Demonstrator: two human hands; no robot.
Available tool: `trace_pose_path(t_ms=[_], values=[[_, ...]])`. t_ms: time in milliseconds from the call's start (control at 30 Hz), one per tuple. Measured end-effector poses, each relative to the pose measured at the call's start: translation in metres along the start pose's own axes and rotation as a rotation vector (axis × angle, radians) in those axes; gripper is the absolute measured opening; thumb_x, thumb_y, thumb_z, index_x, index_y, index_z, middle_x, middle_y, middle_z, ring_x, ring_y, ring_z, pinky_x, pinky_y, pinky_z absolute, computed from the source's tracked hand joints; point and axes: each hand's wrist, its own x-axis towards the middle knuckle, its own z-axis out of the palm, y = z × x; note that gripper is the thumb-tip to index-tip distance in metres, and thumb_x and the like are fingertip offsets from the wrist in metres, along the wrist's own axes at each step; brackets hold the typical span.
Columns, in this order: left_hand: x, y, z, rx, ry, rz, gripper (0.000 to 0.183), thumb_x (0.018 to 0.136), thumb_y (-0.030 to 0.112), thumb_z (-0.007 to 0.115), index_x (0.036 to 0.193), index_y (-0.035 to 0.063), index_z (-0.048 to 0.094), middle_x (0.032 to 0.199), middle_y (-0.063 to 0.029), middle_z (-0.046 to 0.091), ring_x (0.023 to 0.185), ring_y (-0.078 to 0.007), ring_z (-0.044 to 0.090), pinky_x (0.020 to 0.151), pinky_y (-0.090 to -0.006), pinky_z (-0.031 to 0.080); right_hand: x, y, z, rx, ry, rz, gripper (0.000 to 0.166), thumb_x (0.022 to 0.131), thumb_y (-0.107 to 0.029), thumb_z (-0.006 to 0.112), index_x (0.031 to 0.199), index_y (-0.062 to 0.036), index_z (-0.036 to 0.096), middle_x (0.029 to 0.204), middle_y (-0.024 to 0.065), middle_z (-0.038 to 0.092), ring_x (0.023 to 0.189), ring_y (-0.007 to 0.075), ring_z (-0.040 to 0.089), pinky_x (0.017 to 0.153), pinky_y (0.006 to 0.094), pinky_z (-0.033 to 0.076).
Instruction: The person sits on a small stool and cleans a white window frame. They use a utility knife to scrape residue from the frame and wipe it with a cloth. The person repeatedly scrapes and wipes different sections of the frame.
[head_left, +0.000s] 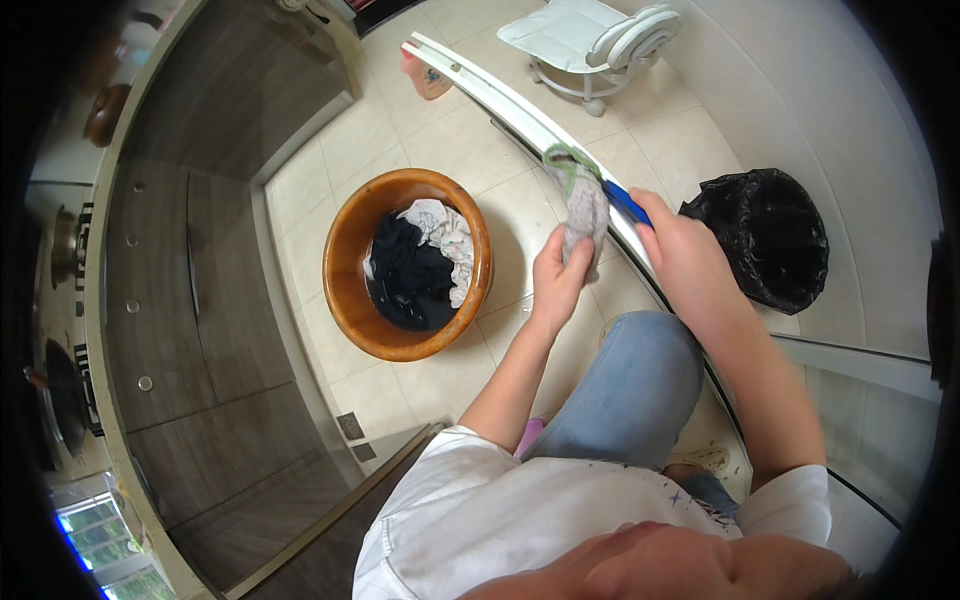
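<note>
My left hand (561, 277) grips the lower end of a wet grey sock (587, 214) with green trim at its other end. The trimmed end lies against the white edge of a sliding door frame (517, 116). My right hand (671, 244) is closed on the blue handle of a tool (626, 201), perhaps a brush, whose head is hidden at the sock's far end. To the left, a round brown wooden tub (341, 300) stands on the tiled floor, holding dark wet clothes (412, 277) and a white patterned cloth (442, 229).
A bin lined with a black bag (776, 240) stands at the right. A white wheeled chair (559, 37) and a pinkish bottle (429, 79) are beyond the frame. Grey wood-grain cabinets (240, 285) run along the left, with a stove above.
</note>
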Motion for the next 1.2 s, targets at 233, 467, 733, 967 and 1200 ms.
trace_pose_path(t_ms=[233, 467, 733, 967, 1200], values=[[0.001, 0.012, 0.0, 0.215, 0.174, 0.204, 0.053, 0.084, 0.008, 0.056, 0.135, 0.0031, 0.042, 0.085, -0.0078, 0.061, 0.072, -0.0122, 0.057, 0.065, -0.0266, 0.047, -0.006, -0.005, -0.012, 0.023, 0.04, -0.031, 0.015, 0.091, -0.011, 0.051, 0.103, -0.0019, 0.05, 0.07, 0.0203, 0.06, 0.07, 0.0387, 0.061, 0.06, 0.0481, 0.046], [0.001, 0.039, 0.006, 0.613, 0.03, 0.312, 0.037, 0.079, 0.014, 0.058, 0.112, -0.001, 0.06, 0.076, -0.0169, 0.064, 0.065, -0.0183, 0.061, 0.064, -0.0308, 0.049, -0.037, 0.011, -0.019, 0.059, 0.013, -0.034, 0.013, 0.088, -0.007, 0.052, 0.098, 0.0003, 0.05, 0.069, 0.02, 0.059, 0.071, 0.038, 0.06, 0.06, 0.0471, 0.045], [-0.058, 0.068, 0.063, 0.97, -0.287, 0.444, 0.028, 0.075, 0.008, 0.062, 0.1, -0.0042, 0.064, 0.107, -0.017, 0.057, 0.089, -0.0269, 0.06, 0.075, -0.0327, 0.05, -0.135, 0.047, -0.041, 0.125, 0.034, 0.038, 0.013, 0.087, -0.009, 0.055, 0.098, -0.0026, 0.053, 0.069, 0.0203, 0.059, 0.067, 0.0379, 0.059, 0.055, 0.0449, 0.044], [-0.102, 0.059, 0.109, 0.947, -0.551, 0.595, 0.023, 0.075, 0.013, 0.06, 0.094, 0.0002, 0.063, 0.105, -0.017, 0.062, 0.078, -0.0328, 0.063, 0.069, -0.0388, 0.051, -0.224, 0.058, -0.08, 0.058, -0.085, 0.167, 0.027, 0.091, -0.013, 0.052, 0.118, -0.0086, 0.052, 0.082, 0.0198, 0.062, 0.076, 0.0381, 0.058, 0.063, 0.0448, 0.043], [-0.162, 0.055, 0.157, 0.93, -0.87, 0.496, 0.026, 0.075, 0.015, 0.059, 0.095, -0.0027, 0.061, 0.111, -0.0231, 0.06, 0.09, -0.0387, 0.062, 0.076, -0.0422, 0.051, -0.307, 0.048, -0.106, -0.104, -0.169, 0.458, 0.025, 0.088, -0.013, 0.055, 0.113, -0.0107, 0.051, 0.073, 0.0164, 0.061, 0.071, 0.0371, 0.06, 0.061, 0.0456, 0.045]])
